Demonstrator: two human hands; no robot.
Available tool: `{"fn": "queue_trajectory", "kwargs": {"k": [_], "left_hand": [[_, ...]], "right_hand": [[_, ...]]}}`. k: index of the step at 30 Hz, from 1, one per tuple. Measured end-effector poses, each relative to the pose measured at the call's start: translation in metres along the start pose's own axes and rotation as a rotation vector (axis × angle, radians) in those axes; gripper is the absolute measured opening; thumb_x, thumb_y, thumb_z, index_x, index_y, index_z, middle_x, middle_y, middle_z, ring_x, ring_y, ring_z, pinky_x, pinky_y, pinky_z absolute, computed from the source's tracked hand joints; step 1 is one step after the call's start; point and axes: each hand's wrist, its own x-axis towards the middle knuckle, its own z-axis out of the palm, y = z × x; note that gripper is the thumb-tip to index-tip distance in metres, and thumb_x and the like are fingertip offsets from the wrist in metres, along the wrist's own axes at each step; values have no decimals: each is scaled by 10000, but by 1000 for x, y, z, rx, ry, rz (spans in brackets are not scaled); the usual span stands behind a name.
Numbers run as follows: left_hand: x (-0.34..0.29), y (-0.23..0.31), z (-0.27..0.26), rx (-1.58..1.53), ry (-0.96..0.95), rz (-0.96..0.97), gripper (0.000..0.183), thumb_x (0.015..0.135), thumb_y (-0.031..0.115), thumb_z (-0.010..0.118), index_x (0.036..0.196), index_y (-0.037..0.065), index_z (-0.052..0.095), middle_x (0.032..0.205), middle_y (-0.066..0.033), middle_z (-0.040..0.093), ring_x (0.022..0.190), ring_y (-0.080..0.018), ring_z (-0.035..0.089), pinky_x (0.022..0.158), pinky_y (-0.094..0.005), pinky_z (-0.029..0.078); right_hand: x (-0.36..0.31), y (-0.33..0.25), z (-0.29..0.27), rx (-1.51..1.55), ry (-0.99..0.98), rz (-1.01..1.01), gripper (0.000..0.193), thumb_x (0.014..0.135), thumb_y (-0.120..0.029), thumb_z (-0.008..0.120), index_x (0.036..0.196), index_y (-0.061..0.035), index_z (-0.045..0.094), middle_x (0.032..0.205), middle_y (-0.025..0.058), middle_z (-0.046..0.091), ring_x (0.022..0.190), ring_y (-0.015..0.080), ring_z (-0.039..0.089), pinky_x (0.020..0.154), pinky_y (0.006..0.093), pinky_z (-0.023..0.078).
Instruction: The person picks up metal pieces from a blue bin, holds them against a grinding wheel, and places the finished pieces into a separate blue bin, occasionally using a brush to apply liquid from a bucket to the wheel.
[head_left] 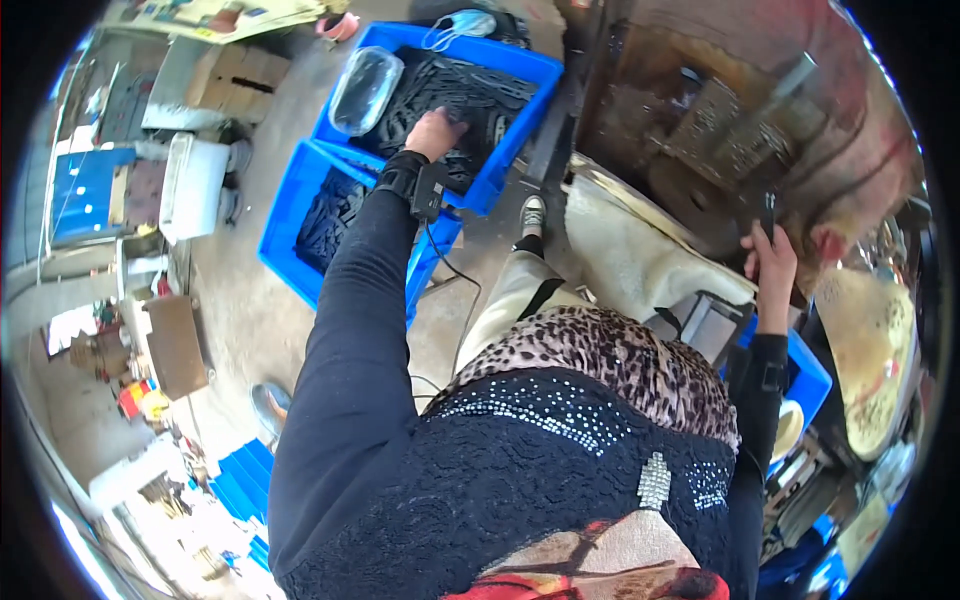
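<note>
My left hand (436,134) reaches into a blue plastic bin (545,78) heaped with dark flat metal parts (460,88). Its fingers curl down among the parts; what they grip is partly hidden. A clear plastic tub (366,90) sits inside this bin at its left side. Off to the right, my right hand (772,262) is closed around the lower end of a slim dark strip (768,212), which points up toward a dirty brown machine (715,125). Whether the strip is a part or a tool does not show.
A second blue bin (285,215) with similar parts stands against the first. Pale sheeting (625,225) covers the machine's near edge. A blue mask (462,25) lies at the first bin's far rim. A cable (455,268) hangs from my left wrist. White container (192,190) stands left.
</note>
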Motion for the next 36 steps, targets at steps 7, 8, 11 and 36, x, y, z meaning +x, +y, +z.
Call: {"fn": "queue_trajectory", "kwargs": {"k": [7,8,11,36], "left_hand": [[-87,16,-68,-94,707,-289,234,856,147,632,1070,94,707,999,-163,672,919,-335,644,799,-406,525],[-101,9,-71,-109,787,-371,230,859,133,628,1072,97,707,990,-154,673,918,-322,650,796,-395,526],[-132,6,-66,-96,822,-462,228,863,115,621,1073,97,707,972,-143,679,911,-306,661,792,-380,528],[12,-50,69,-1242,230,-1213,261,941,291,604,819,80,698,745,-71,672,687,-216,646,573,-359,481]], "right_hand": [[10,14,2,29,-29,-39,161,978,-217,605,998,-59,628,753,-9,633,471,23,457,418,190,338],[10,15,3,30,-41,-40,161,978,-217,605,998,-59,628,753,-9,633,471,23,457,418,190,338],[10,16,2,9,-11,-50,161,984,-223,600,980,-63,622,748,-11,629,467,24,454,419,187,336],[6,13,3,-266,115,-28,203,982,-238,602,1019,-40,629,701,-5,616,474,25,459,436,191,351]]}}
